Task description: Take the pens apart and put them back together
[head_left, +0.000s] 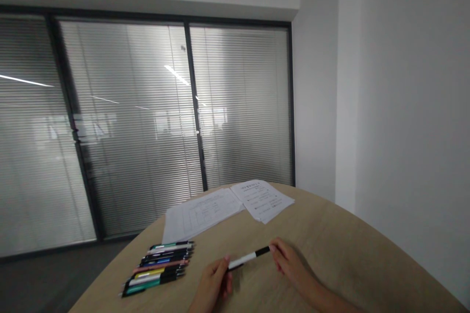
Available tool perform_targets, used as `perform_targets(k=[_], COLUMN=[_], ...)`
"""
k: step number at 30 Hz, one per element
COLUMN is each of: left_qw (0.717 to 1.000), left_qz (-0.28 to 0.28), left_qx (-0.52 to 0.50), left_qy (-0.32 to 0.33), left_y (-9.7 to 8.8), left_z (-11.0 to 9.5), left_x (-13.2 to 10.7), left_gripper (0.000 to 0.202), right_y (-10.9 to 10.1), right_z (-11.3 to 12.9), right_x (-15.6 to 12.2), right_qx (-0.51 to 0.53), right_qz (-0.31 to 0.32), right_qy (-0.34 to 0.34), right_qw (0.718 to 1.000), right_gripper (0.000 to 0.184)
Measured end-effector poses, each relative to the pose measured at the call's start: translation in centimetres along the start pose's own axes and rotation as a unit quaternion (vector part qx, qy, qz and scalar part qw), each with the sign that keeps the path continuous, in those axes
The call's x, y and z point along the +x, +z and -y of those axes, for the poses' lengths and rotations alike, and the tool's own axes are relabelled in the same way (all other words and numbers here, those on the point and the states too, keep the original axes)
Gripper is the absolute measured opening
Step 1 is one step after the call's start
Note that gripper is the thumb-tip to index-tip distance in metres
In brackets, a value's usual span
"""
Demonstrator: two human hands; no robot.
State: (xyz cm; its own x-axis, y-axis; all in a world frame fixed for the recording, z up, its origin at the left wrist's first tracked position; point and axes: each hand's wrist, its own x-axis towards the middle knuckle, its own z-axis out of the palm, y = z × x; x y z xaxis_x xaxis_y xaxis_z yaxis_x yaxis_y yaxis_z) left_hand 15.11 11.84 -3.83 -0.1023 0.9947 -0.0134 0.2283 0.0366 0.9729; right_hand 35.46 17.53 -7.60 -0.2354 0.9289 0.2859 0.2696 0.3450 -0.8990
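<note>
A white pen (244,259) with a black grip section and a dark clip is held above the table between my two hands. My left hand (216,276) pinches its clip end, thumb on top. At the black end, the fingers of my right hand (288,259) are closed around the tip, which they hide. To the left of my left hand lies a row of pens (157,269) side by side, in teal, white, black, blue, pink and yellow.
Printed paper sheets (205,210) lie at the far side of the round wooden table (338,249), with a second printed stack (262,200) overlapping at their right. Beyond the table stand glass partitions with blinds (242,107) and a white wall (404,107).
</note>
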Motion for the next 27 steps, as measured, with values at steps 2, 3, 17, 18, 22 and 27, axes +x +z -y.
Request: perform_targets(k=[2, 3, 17, 18, 22, 27], left_qw=[1.0, 1.0, 0.991, 0.99, 0.986, 0.981], left_qz=[-0.001, -0.005, -0.113, -0.118, -0.145, -0.158], left_qx=[-0.004, -0.007, -0.071, -0.076, -0.085, -0.111], left_qy=[-0.012, -0.014, -0.012, -0.013, -0.013, -0.003], left_y=[0.1, 0.1, -0.6, -0.7, -0.9, -1.2], left_z=[-0.1, -0.2, -0.9, -0.9, -0.6, -0.1], left_x=[-0.1, -0.2, -0.4, -0.3, -0.1, 0.1], left_gripper=[0.057, 0.057, 0.056, 0.055, 0.056, 0.056], right_y=[0.1, 0.2, -0.2, -0.2, -0.4, -0.5], right_z=[-0.3, -0.5, -0.1, 0.0, 0.1, -0.7], right_x=[0.1, 0.2, 0.4, 0.4, 0.3, 0.7], right_qx=[0.018, 0.028, 0.019, 0.022, 0.039, 0.073], right_qz=[-0.006, -0.009, -0.07, -0.076, -0.092, -0.119], right_qy=[0.006, 0.01, 0.03, 0.032, 0.038, 0.063], right_qw=[1.0, 1.0, 0.997, 0.996, 0.994, 0.988], right_gripper=[0.036, 0.036, 0.031, 0.032, 0.035, 0.036])
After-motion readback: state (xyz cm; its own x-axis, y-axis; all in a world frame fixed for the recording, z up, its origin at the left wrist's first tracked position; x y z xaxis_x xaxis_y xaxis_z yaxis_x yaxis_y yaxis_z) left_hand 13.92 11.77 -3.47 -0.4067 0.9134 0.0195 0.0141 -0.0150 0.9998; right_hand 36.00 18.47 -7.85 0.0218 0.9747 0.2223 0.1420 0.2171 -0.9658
